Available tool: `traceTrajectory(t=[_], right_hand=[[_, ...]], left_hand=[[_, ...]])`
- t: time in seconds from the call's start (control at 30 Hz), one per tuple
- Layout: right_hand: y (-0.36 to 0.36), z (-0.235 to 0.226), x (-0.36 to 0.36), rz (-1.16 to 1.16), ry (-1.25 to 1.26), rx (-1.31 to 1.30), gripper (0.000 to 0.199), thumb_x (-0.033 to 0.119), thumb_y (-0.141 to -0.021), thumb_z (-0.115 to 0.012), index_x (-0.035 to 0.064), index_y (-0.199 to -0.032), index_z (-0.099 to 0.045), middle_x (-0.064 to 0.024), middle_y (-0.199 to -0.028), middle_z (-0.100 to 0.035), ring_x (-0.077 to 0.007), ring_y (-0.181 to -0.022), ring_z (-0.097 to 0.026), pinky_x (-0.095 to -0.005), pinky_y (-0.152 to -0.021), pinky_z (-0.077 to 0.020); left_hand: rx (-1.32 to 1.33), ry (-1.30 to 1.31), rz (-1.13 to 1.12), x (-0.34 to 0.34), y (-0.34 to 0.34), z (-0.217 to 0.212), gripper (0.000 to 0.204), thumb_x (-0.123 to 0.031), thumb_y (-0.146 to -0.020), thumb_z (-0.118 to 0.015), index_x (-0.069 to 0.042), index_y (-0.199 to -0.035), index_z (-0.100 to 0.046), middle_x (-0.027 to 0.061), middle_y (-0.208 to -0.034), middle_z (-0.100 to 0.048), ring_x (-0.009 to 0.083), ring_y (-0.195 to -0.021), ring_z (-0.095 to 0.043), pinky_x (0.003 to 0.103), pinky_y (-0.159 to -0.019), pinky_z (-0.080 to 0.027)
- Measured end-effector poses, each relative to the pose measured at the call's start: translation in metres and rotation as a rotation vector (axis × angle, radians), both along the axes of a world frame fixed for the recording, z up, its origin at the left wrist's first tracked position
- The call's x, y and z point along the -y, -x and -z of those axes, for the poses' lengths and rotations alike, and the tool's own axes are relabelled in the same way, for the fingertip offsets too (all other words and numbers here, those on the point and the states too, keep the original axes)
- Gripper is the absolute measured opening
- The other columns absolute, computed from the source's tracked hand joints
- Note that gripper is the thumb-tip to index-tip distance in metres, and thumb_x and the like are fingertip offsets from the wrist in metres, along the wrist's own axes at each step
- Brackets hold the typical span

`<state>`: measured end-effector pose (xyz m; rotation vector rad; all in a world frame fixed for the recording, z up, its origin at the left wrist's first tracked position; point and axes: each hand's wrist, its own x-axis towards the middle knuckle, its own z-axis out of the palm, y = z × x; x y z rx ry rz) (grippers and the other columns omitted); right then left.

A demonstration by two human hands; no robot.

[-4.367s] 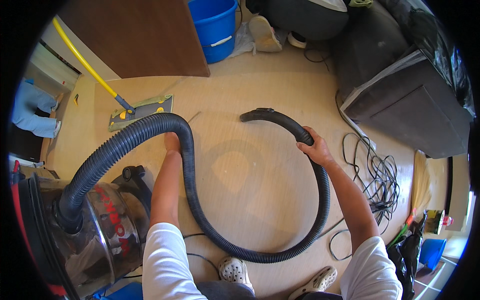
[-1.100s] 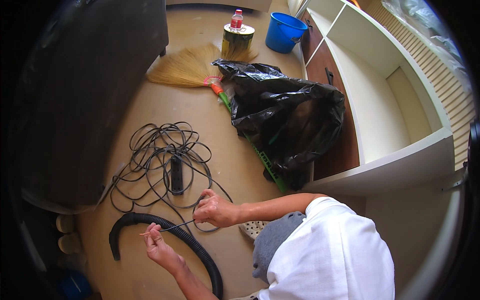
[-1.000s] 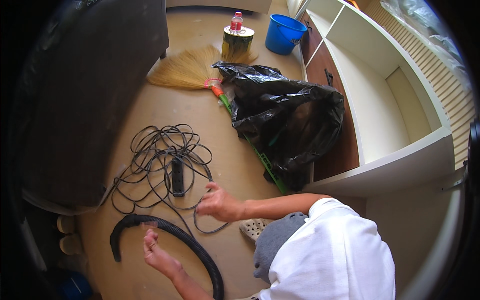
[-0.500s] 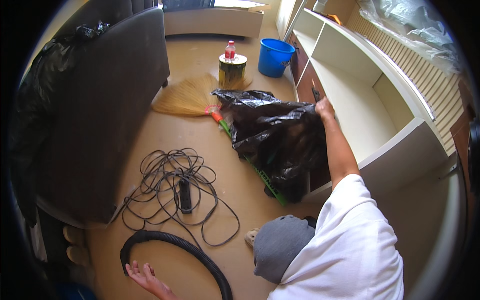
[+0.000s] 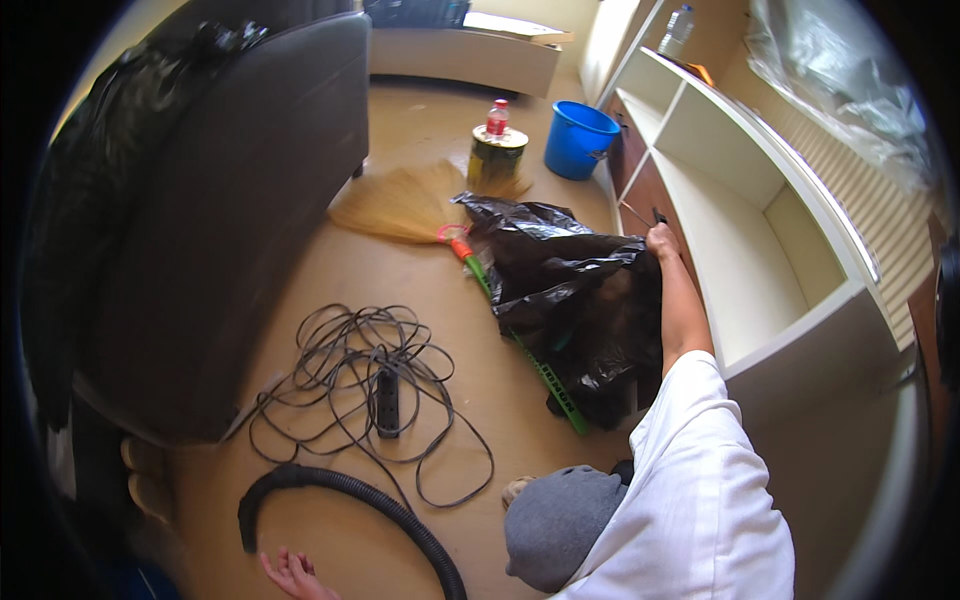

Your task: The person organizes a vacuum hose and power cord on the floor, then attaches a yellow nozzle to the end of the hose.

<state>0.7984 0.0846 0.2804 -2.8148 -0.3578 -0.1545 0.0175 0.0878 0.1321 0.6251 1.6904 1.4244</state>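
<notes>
My right hand [image 5: 662,240] reaches forward to the brown drawer front of the white cabinet. Its fingers are closed at a dark handle [image 5: 658,216]; the exact grip is partly hidden. A crumpled black plastic bag [image 5: 560,260] hangs beside that hand, its upper edge meeting the fingers, and spreads down over the floor. Under it lies a broom with a green handle [image 5: 562,395] and a straw fan [image 5: 400,205]. Low at the left, my left hand [image 5: 290,575] is empty, fingers loosely apart, near the end of a black corrugated hose [image 5: 370,490].
A tangled black cord [image 5: 345,350] with a power strip [image 5: 388,403] lies on the floor. Ahead stand a blue bucket [image 5: 580,140] and a tin [image 5: 495,160] topped by a red-labelled bottle [image 5: 497,117]. A dark upholstered panel [image 5: 240,220] rises at left, the white cabinet [image 5: 740,220] at right.
The view has shifted, so the surroundings sit lower and farther right. My right hand stays by the drawer handle and the bag. My left hand has dropped slightly toward the lower edge.
</notes>
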Motion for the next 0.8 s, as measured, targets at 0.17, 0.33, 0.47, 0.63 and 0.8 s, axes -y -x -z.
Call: traceTrajectory(t=[0.17,0.33,0.47,0.63,0.8], right_hand=[[0.029,0.011,-0.011,0.055,0.066,0.017,0.039,0.02,-0.081,-0.041,0.0027,-0.113,-0.054,-0.0231,-0.117,-0.051,-0.0343,-0.11,-0.05,-0.0412,-0.093,-0.0394],[0.051,0.025,-0.03,0.091,-0.051,0.159,0.032,0.025,-0.08,-0.045,0.004,-0.099,-0.06,-0.0239,-0.106,-0.055,-0.0367,-0.101,-0.055,-0.0443,-0.088,-0.042],[0.042,0.015,-0.041,0.272,-0.06,0.235,0.032,0.025,-0.081,-0.044,0.0047,-0.098,-0.062,-0.024,-0.104,-0.056,-0.0341,-0.098,-0.056,-0.0417,-0.085,-0.0401],[0.044,0.012,-0.049,0.272,-0.11,0.092,0.034,0.026,-0.082,-0.042,0.0088,-0.104,-0.061,-0.0224,-0.111,-0.053,-0.0332,-0.106,-0.051,-0.0415,-0.09,-0.0358],[0.046,0.008,-0.045,0.221,-0.028,0.042,0.036,0.029,-0.081,-0.042,0.0131,-0.107,-0.061,-0.0187,-0.114,-0.053,-0.0313,-0.107,-0.052,-0.0411,-0.091,-0.0365]], left_hand=[[0.037,-0.012,0.021,-0.011,-0.008,-0.001,0.049,-0.002,-0.084,-0.044,-0.018,-0.13,-0.033,0.0011,-0.102,-0.051,0.0076,-0.07,-0.048,0.02,-0.063,-0.039],[0.032,0.05,0.098,-0.023,-0.023,0.035,0.05,-0.001,-0.084,-0.044,-0.018,-0.13,-0.032,0.0012,-0.101,-0.052,0.0068,-0.07,-0.049,0.019,-0.062,-0.04],[0.074,0.047,0.211,-0.047,-0.098,-0.018,0.05,-0.001,-0.085,-0.044,-0.017,-0.131,-0.031,0.0019,-0.101,-0.052,0.0063,-0.07,-0.049,0.018,-0.061,-0.041],[-0.033,-0.099,0.324,-0.063,-0.104,-0.049,0.051,-0.002,-0.086,-0.044,-0.016,-0.133,-0.029,0.0017,-0.102,-0.051,0.0067,-0.07,-0.05,0.018,-0.064,-0.042],[-0.154,-0.158,0.131,-0.05,-0.018,-0.064,0.055,0.0,-0.081,-0.047,-0.012,-0.131,-0.028,0.0077,-0.103,-0.052,0.0135,-0.072,-0.051,0.025,-0.064,-0.043]])
